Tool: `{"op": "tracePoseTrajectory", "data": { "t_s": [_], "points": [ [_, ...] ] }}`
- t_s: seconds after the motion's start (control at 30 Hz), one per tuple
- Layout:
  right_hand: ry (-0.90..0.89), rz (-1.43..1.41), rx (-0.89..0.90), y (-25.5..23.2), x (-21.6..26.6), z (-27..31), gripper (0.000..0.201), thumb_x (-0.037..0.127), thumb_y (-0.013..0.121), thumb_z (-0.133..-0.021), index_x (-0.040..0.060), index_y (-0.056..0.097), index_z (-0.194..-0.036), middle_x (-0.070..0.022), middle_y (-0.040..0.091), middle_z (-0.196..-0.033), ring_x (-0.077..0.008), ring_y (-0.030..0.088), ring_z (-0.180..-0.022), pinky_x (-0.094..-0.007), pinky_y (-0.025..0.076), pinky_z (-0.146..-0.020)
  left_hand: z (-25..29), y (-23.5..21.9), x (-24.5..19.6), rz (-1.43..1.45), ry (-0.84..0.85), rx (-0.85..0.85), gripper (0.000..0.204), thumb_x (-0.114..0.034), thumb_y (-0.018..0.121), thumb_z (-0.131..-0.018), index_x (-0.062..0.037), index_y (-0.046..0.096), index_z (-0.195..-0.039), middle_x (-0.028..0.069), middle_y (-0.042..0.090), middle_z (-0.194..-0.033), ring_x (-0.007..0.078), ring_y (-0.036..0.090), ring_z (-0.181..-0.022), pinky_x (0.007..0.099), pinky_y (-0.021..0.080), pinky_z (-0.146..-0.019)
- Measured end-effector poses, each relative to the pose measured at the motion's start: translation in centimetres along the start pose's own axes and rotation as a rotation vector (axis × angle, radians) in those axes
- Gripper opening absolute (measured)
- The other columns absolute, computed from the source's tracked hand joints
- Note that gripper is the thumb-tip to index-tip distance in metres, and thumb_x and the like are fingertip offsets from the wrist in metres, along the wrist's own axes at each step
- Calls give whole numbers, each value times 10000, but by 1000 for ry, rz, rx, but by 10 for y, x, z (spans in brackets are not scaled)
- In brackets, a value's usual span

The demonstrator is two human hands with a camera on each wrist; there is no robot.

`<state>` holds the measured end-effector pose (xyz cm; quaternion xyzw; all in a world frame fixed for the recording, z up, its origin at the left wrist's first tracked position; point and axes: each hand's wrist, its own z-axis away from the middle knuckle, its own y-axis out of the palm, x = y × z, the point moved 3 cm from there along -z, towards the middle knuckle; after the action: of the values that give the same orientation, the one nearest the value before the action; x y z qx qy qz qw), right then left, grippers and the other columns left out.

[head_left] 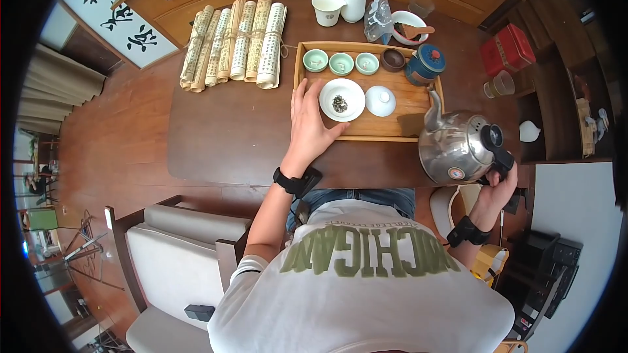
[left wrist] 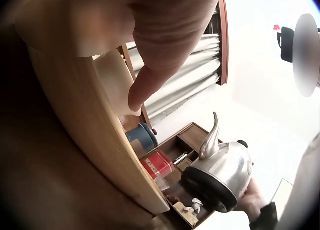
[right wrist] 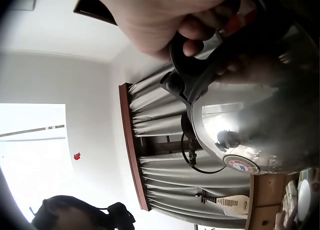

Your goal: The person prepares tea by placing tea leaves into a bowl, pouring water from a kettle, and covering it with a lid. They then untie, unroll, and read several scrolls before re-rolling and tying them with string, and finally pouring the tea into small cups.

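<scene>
My right hand (head_left: pixel 501 189) grips the black handle of a steel kettle (head_left: pixel 451 147), held over the front right of the wooden tray (head_left: pixel 405 101) with its spout toward the tray. In the right wrist view, fingers (right wrist: pixel 192 29) curl round the handle. My left hand (head_left: pixel 309 124) lies at the tray's front left, fingers and thumb spread around the near left side of a white bowl (head_left: pixel 354 97). Dark tea leaves (head_left: pixel 339 104) lie in the bowl. Beside it sits a white lid (head_left: pixel 381 101) with a knob. The left wrist view shows the kettle (left wrist: pixel 225 172) raised, spout up.
Several pale green cups (head_left: pixel 341 63), a dark brown cup (head_left: pixel 392 59) and a blue canister (head_left: pixel 425 64) line the tray's back. Behind stand a white pitcher (head_left: pixel 328 10), a utensil holder (head_left: pixel 354 8) and a dish with a scoop (head_left: pixel 411 28). Bamboo scrolls (head_left: pixel 239 42) lie left.
</scene>
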<state>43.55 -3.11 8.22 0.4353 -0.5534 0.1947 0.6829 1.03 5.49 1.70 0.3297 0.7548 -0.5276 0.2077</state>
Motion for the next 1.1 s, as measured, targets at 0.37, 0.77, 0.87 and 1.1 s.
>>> {"op": "tracePoseTrajectory", "data": {
  "t_s": [0.37, 0.77, 0.87, 1.1],
  "points": [
    [-43, 219, 83, 50, 2, 22, 223, 185, 638, -1002, -9, 738, -960, 1, 659, -764, -16, 449, -537, -176, 288, -482, -5, 12, 5, 189, 1, 27, 1025, -143, 928, -695, 30, 336, -1515, 250, 488, -1472, 438, 423, -1416, 491, 373, -1172],
    [9, 411, 109, 95, -4, 28, 213, 164, 711, -975, 7, 764, -842, 30, 630, -704, -37, 498, -591, -214, 332, -537, 6, 11, 19, 367, -103, 48, 979, 30, 835, -778, -5, 243, -1556, 253, 486, -1499, 370, 510, -1405, 444, 441, -1173],
    [8, 443, 128, 104, -6, 28, 227, 151, 720, -973, 6, 755, -801, 32, 609, -681, -40, 483, -581, -222, 324, -540, 6, 11, 22, 376, -106, 52, 972, 38, 826, -785, -11, 240, -1558, 255, 506, -1485, 369, 538, -1381, 443, 462, -1156],
    [-18, 522, 209, 115, -5, 26, 303, 154, 729, -973, 21, 703, -703, 40, 561, -645, -44, 433, -568, -242, 295, -542, 5, 10, 22, 401, -119, 63, 951, 44, 819, -790, -13, 255, -1554, 257, 517, -1479, 367, 556, -1366, 445, 481, -1141]
  ]
}}
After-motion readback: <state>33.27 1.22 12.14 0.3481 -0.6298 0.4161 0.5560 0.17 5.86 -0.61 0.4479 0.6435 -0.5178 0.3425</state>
